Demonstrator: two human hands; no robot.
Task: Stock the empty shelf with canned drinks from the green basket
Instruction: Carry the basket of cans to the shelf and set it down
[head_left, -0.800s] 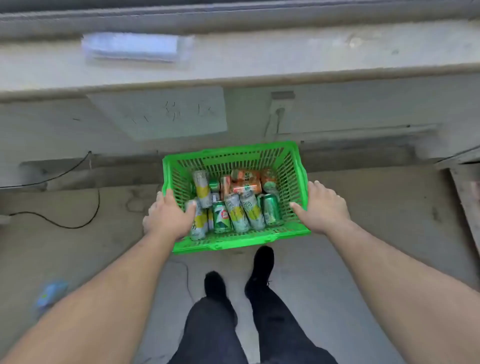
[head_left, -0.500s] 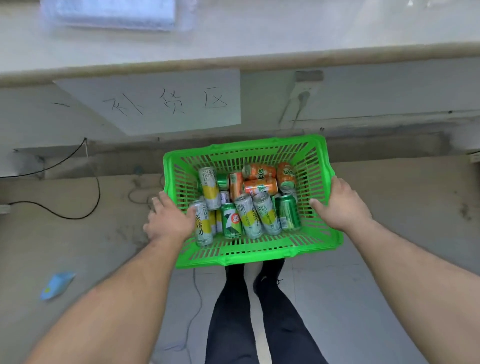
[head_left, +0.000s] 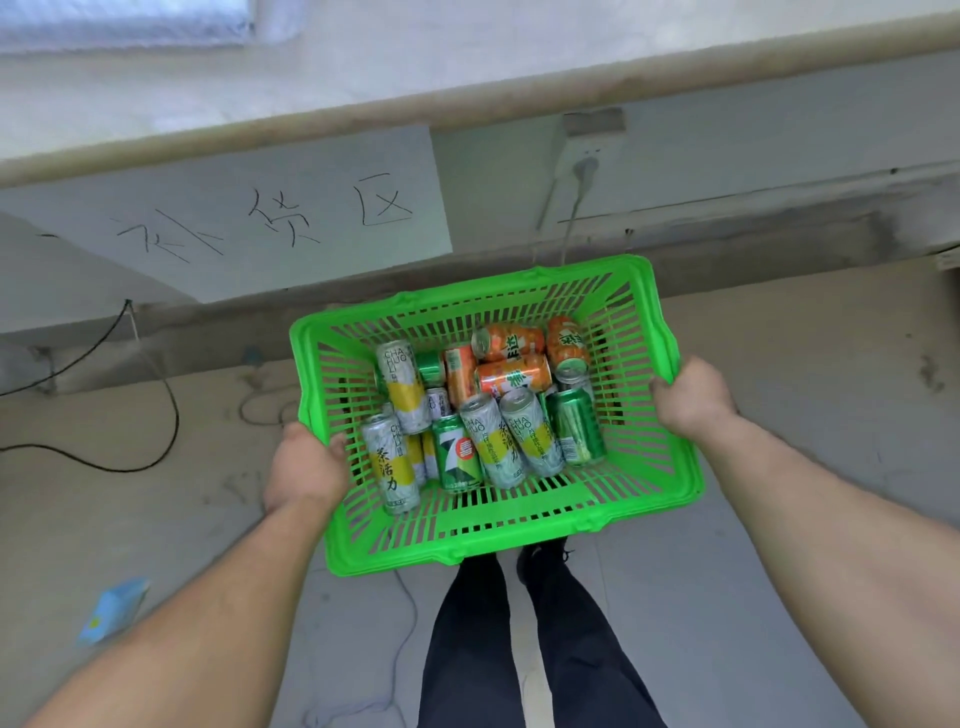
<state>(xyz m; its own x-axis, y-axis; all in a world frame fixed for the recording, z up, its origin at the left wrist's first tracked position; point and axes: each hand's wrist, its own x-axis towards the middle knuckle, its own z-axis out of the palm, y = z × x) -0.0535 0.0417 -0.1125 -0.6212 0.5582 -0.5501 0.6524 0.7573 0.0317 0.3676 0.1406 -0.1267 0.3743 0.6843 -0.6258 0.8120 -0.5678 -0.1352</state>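
A green plastic basket (head_left: 524, 540) hangs in the air above my legs, held by both hands. My left hand (head_left: 304, 465) grips its left rim and my right hand (head_left: 688, 395) grips its right rim, fingers curled over the edge. Inside lie several cans: silver-and-yellow tea cans (head_left: 530, 439), green cans (head_left: 457, 460) and orange cans (head_left: 511, 374), mostly on their sides. No shelf is in sight.
A pale ledge (head_left: 467, 98) runs across the top, above a wall with a handwritten paper sign (head_left: 270, 218) and a socket with a plugged cable (head_left: 584, 166). Black cables (head_left: 156, 415) trail on the floor at left. A blue packet (head_left: 111, 613) lies lower left.
The basket has risen off the floor toward me, held by both hands on its side rims. My feet have shifted beneath it and the view has moved closer to the wall.
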